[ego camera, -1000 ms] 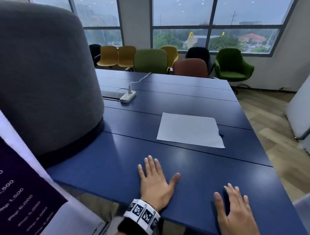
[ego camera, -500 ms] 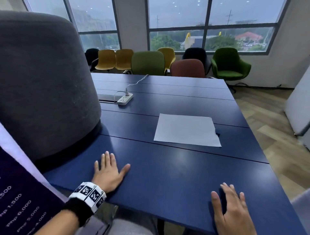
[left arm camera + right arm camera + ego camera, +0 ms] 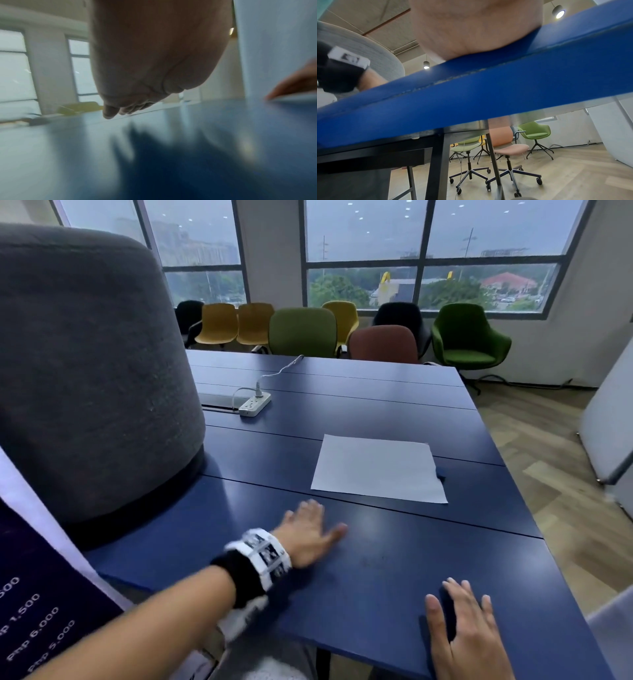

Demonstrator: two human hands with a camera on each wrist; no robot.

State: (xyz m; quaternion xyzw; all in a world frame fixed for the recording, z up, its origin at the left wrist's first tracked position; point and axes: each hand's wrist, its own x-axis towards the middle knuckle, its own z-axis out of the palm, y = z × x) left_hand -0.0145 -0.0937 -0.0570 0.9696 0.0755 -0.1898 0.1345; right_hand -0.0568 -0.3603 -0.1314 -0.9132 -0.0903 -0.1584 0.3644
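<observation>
My left hand lies palm down on the blue table, fingers stretched toward a white sheet of paper a short way beyond them; it touches no paper. In the left wrist view the left hand hovers low over the blurred tabletop. My right hand rests flat at the table's near edge, fingers spread, holding nothing. The right wrist view shows only the heel of my right hand on the table edge.
A tall grey felt partition stands at the left on the table. A white power strip with its cable lies farther back. Coloured chairs line the far side under the windows. Wood floor runs along the right.
My left hand slid first left along the near edge, then forward and right toward the paper. The right hand stayed in place.
</observation>
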